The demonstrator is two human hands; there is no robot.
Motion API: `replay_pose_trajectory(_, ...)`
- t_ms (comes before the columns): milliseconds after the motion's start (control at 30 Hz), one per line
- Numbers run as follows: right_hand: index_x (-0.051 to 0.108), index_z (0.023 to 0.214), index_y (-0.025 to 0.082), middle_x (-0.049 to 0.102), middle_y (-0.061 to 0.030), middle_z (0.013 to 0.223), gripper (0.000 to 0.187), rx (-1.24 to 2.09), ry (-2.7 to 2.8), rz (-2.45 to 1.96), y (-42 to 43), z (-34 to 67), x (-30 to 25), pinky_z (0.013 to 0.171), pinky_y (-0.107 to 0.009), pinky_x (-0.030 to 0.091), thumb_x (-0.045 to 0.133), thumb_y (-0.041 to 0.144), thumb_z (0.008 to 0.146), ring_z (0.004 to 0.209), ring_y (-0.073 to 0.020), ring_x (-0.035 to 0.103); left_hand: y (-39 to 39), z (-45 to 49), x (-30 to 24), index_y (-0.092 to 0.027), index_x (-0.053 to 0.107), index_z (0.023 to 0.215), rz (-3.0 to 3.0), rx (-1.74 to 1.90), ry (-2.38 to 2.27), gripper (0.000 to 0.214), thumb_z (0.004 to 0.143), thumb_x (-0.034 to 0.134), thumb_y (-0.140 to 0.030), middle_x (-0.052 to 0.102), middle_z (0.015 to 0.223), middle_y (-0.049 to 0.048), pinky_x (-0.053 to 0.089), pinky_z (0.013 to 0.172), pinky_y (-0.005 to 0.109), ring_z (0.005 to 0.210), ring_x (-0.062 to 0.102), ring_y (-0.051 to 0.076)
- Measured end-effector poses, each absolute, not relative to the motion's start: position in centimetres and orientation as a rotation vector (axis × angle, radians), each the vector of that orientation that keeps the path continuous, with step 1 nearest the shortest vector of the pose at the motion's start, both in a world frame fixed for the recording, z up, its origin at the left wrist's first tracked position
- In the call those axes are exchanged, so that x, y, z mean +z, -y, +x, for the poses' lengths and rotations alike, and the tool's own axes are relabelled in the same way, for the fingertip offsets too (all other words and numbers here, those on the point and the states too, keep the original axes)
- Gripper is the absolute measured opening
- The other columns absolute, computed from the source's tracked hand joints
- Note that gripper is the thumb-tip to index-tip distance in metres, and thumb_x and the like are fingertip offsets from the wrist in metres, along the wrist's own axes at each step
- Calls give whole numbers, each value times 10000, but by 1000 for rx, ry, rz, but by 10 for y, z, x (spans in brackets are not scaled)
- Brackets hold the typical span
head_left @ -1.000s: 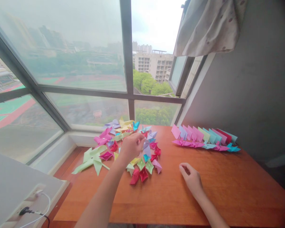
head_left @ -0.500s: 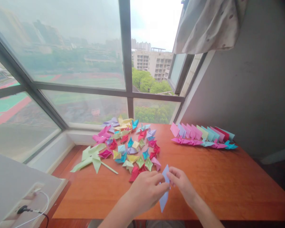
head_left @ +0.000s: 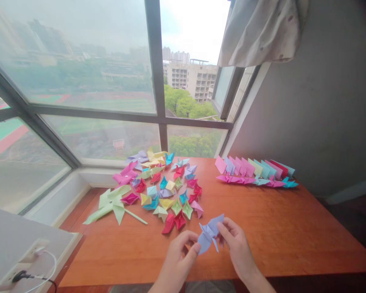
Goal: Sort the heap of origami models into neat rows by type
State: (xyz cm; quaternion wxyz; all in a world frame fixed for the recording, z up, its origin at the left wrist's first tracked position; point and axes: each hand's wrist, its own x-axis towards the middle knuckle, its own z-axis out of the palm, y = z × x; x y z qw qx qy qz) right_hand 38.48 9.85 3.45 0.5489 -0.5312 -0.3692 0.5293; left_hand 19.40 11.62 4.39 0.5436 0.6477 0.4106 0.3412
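Note:
A light purple origami crane (head_left: 209,232) is held above the near part of the wooden table, its wings spread to either side. My left hand (head_left: 182,253) pinches the tip of its left wing between thumb and fingers. The other wing is gripped near its end by my right hand (head_left: 233,242), thumb on top; some of those fingers are hidden. Just beyond my left hand lie two red folded paper pieces (head_left: 169,223), and a pink one (head_left: 197,208) is close behind the crane.
Several small colourful origami pieces (head_left: 164,193) crowd the left middle of the table (head_left: 262,228). A pale green pinwheel (head_left: 112,203) lies at the left. Folded paper squares (head_left: 247,167) stand in a row at the back right, behind pink and blue cranes (head_left: 236,179).
The purple paper has turned from a narrow upright shape to a crane with wings spread. My left hand has moved down and left to the wing tip. The view has shifted slightly right.

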Motion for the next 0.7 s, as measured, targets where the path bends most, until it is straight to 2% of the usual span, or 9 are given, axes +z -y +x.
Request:
replay_pose_trajectory(233, 643, 814, 166, 607, -10, 669, 335, 1341, 844, -1198, -91, 380, 32, 542, -231, 377, 645, 499, 851, 588, -117, 499, -114, 201, 27, -140, 591, 663, 1353, 806, -1035, 501, 849, 557, -604, 519, 620, 6, 338, 571, 235, 609, 448, 138)
replay_pose_trajectory(500, 562, 684, 178, 492, 34, 585, 369, 1340, 786, -1219, -90, 389, 31, 551, -226, 326, 671, 501, 826, 562, -95, 409, -114, 194, 21, -160, 517, 647, 1369, 775, -966, 484, 836, 572, -602, 430, 611, -22, 290, 555, 234, 594, 383, 124)
replay_pose_trajectory(700, 533, 679, 184, 459, 44, 599, 379, 1388, 700, -1183, -88, 385, 26, 552, -223, 315, 689, 505, 805, 572, -91, 368, -116, 197, 18, -174, 466, 642, 1315, 769, -909, 510, 804, 588, -642, 395, 606, -34, 258, 545, 231, 580, 351, 115)
